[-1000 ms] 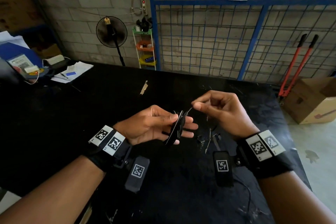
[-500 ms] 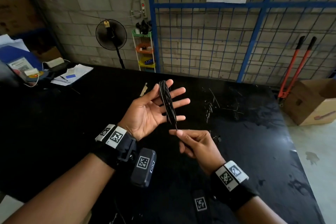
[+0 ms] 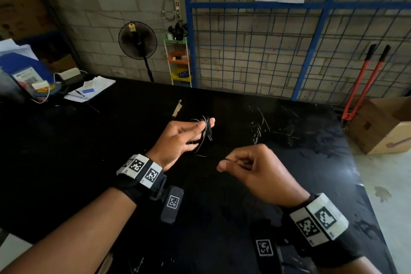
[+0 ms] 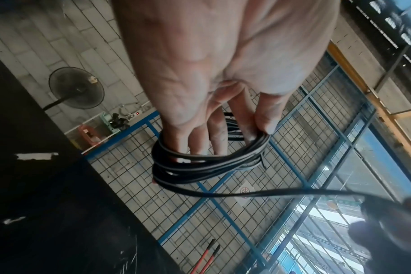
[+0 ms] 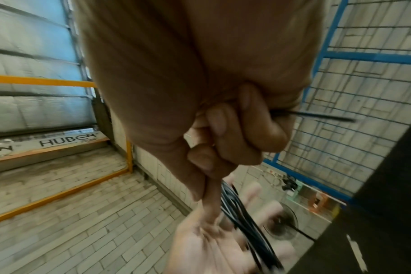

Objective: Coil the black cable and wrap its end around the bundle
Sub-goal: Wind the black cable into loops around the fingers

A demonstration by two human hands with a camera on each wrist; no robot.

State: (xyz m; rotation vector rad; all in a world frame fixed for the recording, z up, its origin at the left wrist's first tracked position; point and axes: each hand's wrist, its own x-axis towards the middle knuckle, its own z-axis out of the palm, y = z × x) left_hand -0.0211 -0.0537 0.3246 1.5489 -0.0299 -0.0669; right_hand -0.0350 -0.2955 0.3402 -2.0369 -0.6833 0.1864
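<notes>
The black cable (image 3: 205, 132) is wound in several loops round the straight fingers of my left hand (image 3: 182, 138), above the middle of the black table (image 3: 89, 151). The thumb presses the loops against the fingers. In the left wrist view the coil (image 4: 207, 163) rings the fingers and one free strand (image 4: 293, 192) runs off to the lower right. My right hand (image 3: 249, 167) is nearer to me and to the right, its curled fingers pinching that strand. In the right wrist view the cable's end (image 5: 317, 115) sticks out past the curled fingers (image 5: 246, 133), with the coil (image 5: 246, 222) beyond.
Papers and small devices (image 3: 89, 89) lie at the table's far left, and a tape scrap (image 3: 177, 108) lies beyond the hands. Behind the table stand a fan (image 3: 138, 40), a coloured rack (image 3: 178, 60) and a blue mesh fence (image 3: 266, 51). Red bolt cutters (image 3: 364, 80) and a cardboard box (image 3: 382, 124) sit at the right.
My left hand has turned from palm up to back up with the coil on its fingers. My right hand has come round from under the coil to the right, drawing the free strand out.
</notes>
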